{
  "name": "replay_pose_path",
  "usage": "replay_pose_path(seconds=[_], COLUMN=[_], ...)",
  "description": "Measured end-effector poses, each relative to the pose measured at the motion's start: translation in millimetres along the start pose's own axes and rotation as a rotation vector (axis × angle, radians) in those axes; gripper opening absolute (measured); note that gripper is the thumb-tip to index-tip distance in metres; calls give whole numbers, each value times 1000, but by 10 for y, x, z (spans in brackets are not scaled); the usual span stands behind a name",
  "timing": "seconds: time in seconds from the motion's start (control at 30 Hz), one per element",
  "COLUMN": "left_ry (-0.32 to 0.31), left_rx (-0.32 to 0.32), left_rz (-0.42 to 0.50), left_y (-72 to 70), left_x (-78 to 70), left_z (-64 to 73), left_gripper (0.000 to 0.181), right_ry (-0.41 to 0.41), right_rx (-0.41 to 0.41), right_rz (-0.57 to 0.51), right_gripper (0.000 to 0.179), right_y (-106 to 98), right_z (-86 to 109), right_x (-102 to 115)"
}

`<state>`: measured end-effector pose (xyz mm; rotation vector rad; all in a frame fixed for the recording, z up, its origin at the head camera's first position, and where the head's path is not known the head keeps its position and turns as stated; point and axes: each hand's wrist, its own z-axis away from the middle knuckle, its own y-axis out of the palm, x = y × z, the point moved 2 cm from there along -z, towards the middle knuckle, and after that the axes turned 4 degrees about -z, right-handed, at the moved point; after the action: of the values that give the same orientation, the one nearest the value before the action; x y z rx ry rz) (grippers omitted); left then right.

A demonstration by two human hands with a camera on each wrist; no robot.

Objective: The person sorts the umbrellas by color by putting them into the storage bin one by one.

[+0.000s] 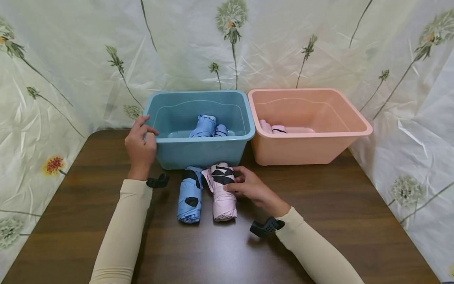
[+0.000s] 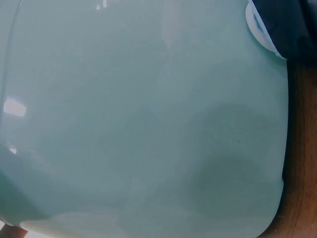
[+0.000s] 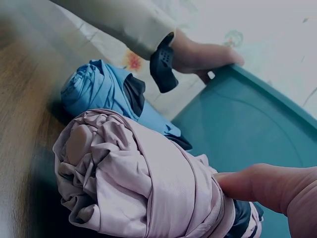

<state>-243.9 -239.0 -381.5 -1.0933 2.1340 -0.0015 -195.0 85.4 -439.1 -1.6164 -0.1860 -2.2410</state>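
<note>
A rolled pink folding umbrella (image 1: 224, 201) lies on the table before the blue bin (image 1: 198, 152), its loose strap flap out to the left. My right hand (image 1: 253, 187) grips its right side, with the thumb on the fabric; in the right wrist view the thumb (image 3: 262, 186) presses near a dark band, and the other fingers are hidden. Close by on the left lies a rolled blue folding umbrella (image 1: 189, 201), untouched. My left hand (image 1: 140, 144) holds the blue bin's rim at its left front corner. The bin's wall (image 2: 148, 114) fills the left wrist view.
Inside the blue bin are a larger blue roll (image 1: 204, 125) and a smaller one (image 1: 221, 130). A pink bin (image 1: 294, 148) stands against it on the right, with pale pink rolls (image 1: 265, 126) inside. Behind the brown wooden table (image 1: 319, 197) hangs a flower-patterned sheet (image 1: 184, 47).
</note>
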Motion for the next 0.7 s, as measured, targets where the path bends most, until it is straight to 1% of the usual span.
replay_pose_path(seconds=[0.3, 0.43, 0.7], left_ry=[7, 10, 5], left_rx=[-5, -5, -4], left_rz=[-4, -6, 6], left_y=[-7, -7, -3], left_x=[-25, -28, -18], left_z=[-20, -17, 1], left_gripper=[36, 36, 36], right_ry=[-24, -26, -56], right_rx=[-12, -18, -27], right_rz=[-2, -7, -27], right_gripper=[72, 72, 74], right_y=[-118, -180, -280], right_z=[107, 156, 281], right_x=[36, 47, 79])
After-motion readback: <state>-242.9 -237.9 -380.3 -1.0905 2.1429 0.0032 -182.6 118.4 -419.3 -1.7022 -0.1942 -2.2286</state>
